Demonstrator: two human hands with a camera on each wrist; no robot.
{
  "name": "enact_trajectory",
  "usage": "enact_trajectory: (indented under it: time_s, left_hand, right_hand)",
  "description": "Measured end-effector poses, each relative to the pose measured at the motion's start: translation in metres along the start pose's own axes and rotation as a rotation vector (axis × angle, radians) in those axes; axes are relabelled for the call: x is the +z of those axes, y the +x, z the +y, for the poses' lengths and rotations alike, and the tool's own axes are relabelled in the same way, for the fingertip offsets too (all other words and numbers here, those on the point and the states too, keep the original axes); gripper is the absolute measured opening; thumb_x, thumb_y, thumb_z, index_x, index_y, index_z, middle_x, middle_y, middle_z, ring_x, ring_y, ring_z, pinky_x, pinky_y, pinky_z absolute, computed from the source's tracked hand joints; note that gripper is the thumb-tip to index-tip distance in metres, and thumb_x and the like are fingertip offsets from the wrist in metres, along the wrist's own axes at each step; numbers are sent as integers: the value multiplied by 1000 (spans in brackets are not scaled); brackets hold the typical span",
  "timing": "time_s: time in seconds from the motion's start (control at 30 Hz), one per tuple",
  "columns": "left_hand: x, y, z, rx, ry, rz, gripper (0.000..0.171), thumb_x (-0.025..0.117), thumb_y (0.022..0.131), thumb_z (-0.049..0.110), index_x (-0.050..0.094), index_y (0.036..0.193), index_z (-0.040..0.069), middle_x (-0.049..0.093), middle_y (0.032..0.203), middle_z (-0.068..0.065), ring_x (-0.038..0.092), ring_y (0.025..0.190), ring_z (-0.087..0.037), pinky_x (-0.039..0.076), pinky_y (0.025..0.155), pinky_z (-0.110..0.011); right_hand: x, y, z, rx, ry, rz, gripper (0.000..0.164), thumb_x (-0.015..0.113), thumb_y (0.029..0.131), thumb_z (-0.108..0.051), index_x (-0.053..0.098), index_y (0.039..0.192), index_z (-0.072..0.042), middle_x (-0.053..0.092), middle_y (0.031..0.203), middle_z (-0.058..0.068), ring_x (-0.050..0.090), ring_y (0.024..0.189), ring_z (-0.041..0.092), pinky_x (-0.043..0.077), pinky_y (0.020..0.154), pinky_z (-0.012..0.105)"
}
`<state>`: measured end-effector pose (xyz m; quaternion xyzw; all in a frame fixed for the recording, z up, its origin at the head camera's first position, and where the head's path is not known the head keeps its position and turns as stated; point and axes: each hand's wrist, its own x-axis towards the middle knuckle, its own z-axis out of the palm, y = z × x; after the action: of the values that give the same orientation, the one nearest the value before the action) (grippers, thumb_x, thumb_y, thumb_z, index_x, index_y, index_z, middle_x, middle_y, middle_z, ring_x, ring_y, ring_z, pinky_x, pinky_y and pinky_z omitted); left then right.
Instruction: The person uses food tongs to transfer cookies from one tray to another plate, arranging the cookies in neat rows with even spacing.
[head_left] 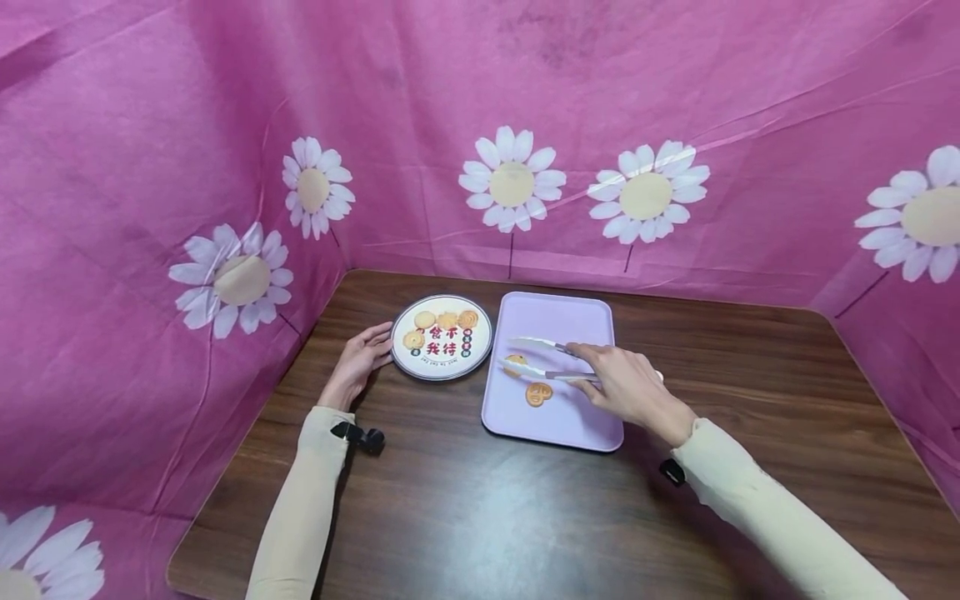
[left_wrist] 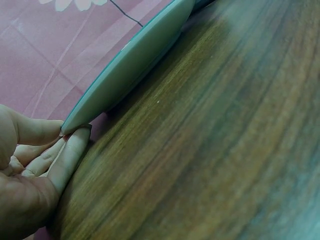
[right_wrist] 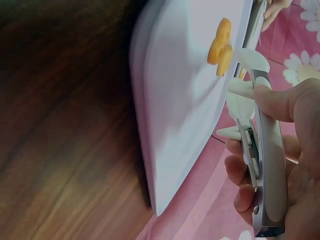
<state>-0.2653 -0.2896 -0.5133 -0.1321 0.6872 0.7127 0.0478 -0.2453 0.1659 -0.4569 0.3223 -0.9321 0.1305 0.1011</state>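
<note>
On the tray [head_left: 553, 315] lie two cookies [head_left: 538, 394], near spread tongs [right_wrist: 272, 160] in the curled fingers [right_wrist: 244, 197] of the right hand [head_left: 628, 382]; the left hand [head_left: 360, 360] pinches the plate [head_left: 482, 342], maybe so it won't slide.

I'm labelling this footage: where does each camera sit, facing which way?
Head: worn on the head, facing forward and down at the plate and tray; both sleeves, the left hand and the right hand show.
Left wrist: on that wrist, facing the plate's edge and tabletop; left hand shows.
Right wrist: on that wrist, facing the tongs and tray; right hand and part of the left show.
Shared by head and right wrist: tongs, tray, cookie.
</note>
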Motion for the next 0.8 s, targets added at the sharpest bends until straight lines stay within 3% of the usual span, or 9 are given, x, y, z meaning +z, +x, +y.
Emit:
enact_trajectory:
  time_s: [0.23, 0.8]
  left_hand:
    - [-1, -2, -3, 10, -8, -2, 53, 51, 107, 1, 39, 159, 1, 41, 162, -27, 62, 99, 4, 56, 81, -12]
    - [0, -2, 0, 18, -10, -15, 54, 50, 107, 1, 38, 159, 1, 41, 163, -26, 62, 101, 3, 56, 81, -11]
  right_hand:
    - [1, -6, 0, -4, -8, -31, 57, 79, 91, -41, 65, 139, -13, 79, 111, 11, 64, 71, 20, 52, 49, 42]
    - [0, -16, 0, 2, -15, -35, 57, 81, 90, -39, 66, 138, -12, 78, 104, 11, 58, 68, 17, 49, 47, 38]
